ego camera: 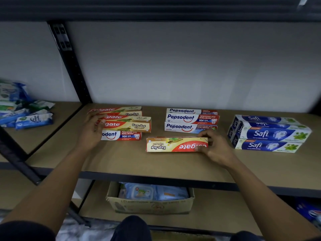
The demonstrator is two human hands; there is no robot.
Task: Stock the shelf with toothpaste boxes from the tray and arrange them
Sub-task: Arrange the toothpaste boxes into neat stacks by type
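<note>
Right hand (215,147) grips the right end of a single Colgate box (175,145), fingers curled over its far edge and thumb on the near face.
The box lies flat on the shelf board (156,164), lettering inverted, just in front of the Pepsodent stack (191,119). Left hand (92,131) rests against the left end of the Colgate stack (125,120), thumb on a box front; whether it grips cannot be told. One Pepsodent box (121,135) lies under that stack. The Safi stack (269,134) sits well to the right. A cardboard carton (151,203) stands on the lower shelf.
</note>
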